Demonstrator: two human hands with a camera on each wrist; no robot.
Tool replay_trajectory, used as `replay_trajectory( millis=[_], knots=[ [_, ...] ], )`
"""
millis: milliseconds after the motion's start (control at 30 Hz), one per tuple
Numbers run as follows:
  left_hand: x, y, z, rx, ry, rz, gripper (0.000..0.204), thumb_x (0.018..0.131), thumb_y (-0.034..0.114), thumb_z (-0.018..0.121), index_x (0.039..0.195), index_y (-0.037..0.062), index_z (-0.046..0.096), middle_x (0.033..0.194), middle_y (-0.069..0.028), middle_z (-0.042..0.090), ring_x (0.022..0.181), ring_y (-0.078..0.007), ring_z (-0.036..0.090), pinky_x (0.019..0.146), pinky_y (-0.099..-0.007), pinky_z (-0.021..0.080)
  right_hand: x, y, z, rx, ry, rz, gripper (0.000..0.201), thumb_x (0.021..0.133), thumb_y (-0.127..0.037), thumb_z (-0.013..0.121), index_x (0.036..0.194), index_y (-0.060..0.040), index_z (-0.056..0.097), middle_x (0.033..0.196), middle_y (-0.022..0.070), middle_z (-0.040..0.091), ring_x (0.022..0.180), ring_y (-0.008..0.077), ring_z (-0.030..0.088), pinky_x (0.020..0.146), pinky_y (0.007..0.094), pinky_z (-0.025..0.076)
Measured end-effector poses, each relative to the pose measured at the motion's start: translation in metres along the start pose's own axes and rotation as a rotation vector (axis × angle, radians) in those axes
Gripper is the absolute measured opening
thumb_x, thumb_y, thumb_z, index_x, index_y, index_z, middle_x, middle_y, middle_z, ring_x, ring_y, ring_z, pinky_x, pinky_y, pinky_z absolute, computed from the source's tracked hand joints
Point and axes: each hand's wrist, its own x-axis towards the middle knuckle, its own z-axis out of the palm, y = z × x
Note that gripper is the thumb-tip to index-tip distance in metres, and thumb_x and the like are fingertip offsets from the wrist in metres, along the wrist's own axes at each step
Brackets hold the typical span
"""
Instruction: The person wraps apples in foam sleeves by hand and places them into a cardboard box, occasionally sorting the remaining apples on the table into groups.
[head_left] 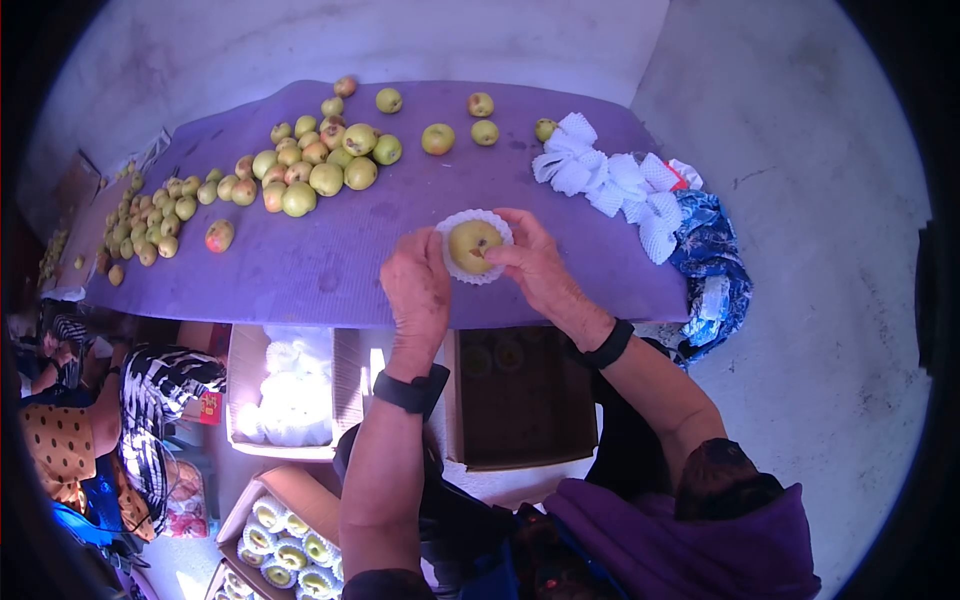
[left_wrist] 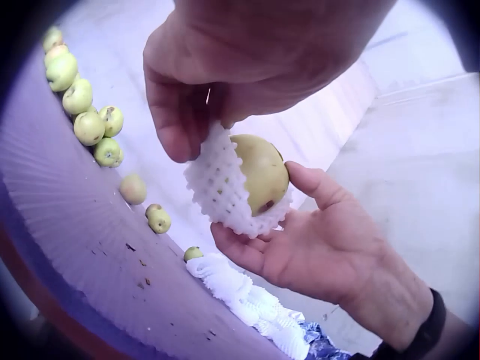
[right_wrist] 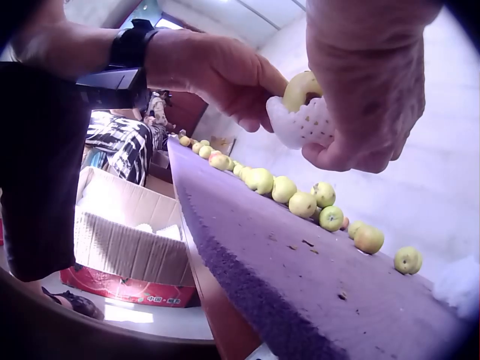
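A yellow-green apple point(head_left: 470, 243) with a brown blemish sits partly inside a white foam net sleeve point(left_wrist: 216, 184), held above the table's front half. My left hand point(head_left: 414, 285) pinches the edge of the sleeve between thumb and fingers, on the apple's left side. On the other side my right hand point(head_left: 545, 270) grips apple and sleeve, its thumb over the apple's top in the head view. From the left wrist, the apple's bare side point(left_wrist: 264, 174) shows above the knobbly rim, with the right fingers beneath the sleeve.
Loose apples point(head_left: 325, 180) spread over the purple-covered table point(head_left: 330, 270). Empty foam sleeves point(head_left: 605, 180) lie at its right end beside blue patterned cloth point(head_left: 712, 260). Below stand a dark open box point(head_left: 525, 420), a box of white foam point(head_left: 345, 395) and one of sleeved apples point(head_left: 300, 495).
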Motion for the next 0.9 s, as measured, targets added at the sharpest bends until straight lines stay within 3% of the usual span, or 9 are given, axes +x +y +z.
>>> replay_trajectory(
  millis=[67,100,167,300,467,600,667,833,900],
  knots=[
    [0.002,0.001,-0.004,-0.158,-0.149,-0.178,0.023,0.091,0.020,0.059,0.090,-0.0009,0.068,0.068,-0.0082,0.065,0.059,-0.0196,0.063,0.058,-0.0319,0.052,0.001,0.003,-0.003,0.036,-0.003,-0.002,0.061,0.074,-0.007,0.068,0.129,-0.0051,0.042,0.105,0.0089,0.058,0.095,0.0158,0.055,0.077,0.0296,0.045],
    [0.003,0.001,-0.007,-0.159,-0.150,-0.177,0.023,0.091,0.020,0.059,0.090,-0.0009,0.068,0.068,-0.0082,0.065,0.059,-0.0196,0.063,0.058,-0.0319,0.052,0.001,0.003,-0.005,0.085,-0.006,0.010,0.059,0.075,-0.005,0.066,0.128,-0.0043,0.042,0.109,0.0090,0.056,0.100,0.0163,0.056,0.082,0.0298,0.046],
    [0.005,0.000,-0.012,-0.351,-0.386,-0.456,0.028,0.089,0.025,0.062,0.098,-0.0002,0.067,0.079,-0.0103,0.067,0.072,-0.0215,0.065,0.069,-0.0347,0.051,0.001,0.002,-0.009,0.135,-0.010,0.023,0.056,0.076,-0.002,0.063,0.128,-0.0035,0.042,0.113,0.0091,0.055,0.104,0.0168,0.056,0.087,0.0300,0.048],
    [0.012,0.004,-0.022,-0.270,-0.427,-0.395,0.040,0.086,0.031,0.066,0.109,-0.0014,0.062,0.092,-0.0112,0.066,0.086,-0.0188,0.063,0.077,-0.0334,0.050,0.000,-0.002,-0.015,-0.049,-0.143,0.013,0.059,0.075,-0.001,0.062,0.130,-0.0023,0.041,0.115,0.0121,0.054,0.106,0.0191,0.055,0.089,0.0316,0.047],
    [0.014,0.002,-0.028,-0.565,-0.780,-0.520,0.051,0.083,0.035,0.069,0.117,-0.0018,0.058,0.102,-0.0091,0.064,0.093,-0.0167,0.060,0.082,-0.0306,0.047,-0.003,-0.016,-0.008,-0.201,-0.326,0.054,0.060,0.076,-0.003,0.063,0.131,-0.0020,0.040,0.117,0.0145,0.053,0.106,0.0216,0.055,0.090,0.0323,0.046],
    [0.014,0.001,-0.028,-0.743,-0.720,-0.651,0.050,0.084,0.036,0.069,0.118,0.0006,0.058,0.103,-0.0076,0.063,0.092,-0.0158,0.060,0.080,-0.0300,0.048,-0.006,-0.020,-0.006,-0.184,-0.279,0.078,0.058,0.080,-0.010,0.067,0.131,-0.0024,0.041,0.119,0.0145,0.054,0.108,0.0214,0.055,0.091,0.0338,0.046],
    [0.012,0.000,-0.022,-0.757,-0.533,-0.763,0.047,0.081,0.032,0.072,0.114,-0.0001,0.061,0.097,-0.0095,0.065,0.082,-0.0141,0.062,0.070,-0.0258,0.049,-0.007,-0.020,-0.007,-0.197,-0.242,0.079,0.056,0.081,-0.012,0.068,0.130,-0.0026,0.043,0.119,0.0136,0.055,0.107,0.0204,0.056,0.089,0.0338,0.048],
    [0.007,-0.002,-0.012,-0.836,-0.407,-0.741,0.048,0.080,0.031,0.073,0.113,-0.0016,0.061,0.098,-0.0092,0.065,0.085,-0.0138,0.062,0.073,-0.0259,0.050,-0.008,-0.009,-0.009,-0.167,-0.208,0.014,0.040,0.085,-0.013,0.066,0.120,0.0002,0.051,0.108,0.0117,0.061,0.091,0.0168,0.062,0.070,0.0274,0.053],
    [0.005,-0.005,-0.010,-0.841,-0.391,-0.706,0.048,0.080,0.031,0.073,0.113,-0.0022,0.061,0.099,-0.0094,0.065,0.087,-0.0136,0.062,0.074,-0.0259,0.050,-0.007,-0.007,-0.011,-0.173,-0.197,0.004,0.037,0.085,-0.011,0.065,0.118,0.0004,0.052,0.107,0.0113,0.061,0.089,0.0165,0.062,0.069,0.0273,0.054]
  ],
)
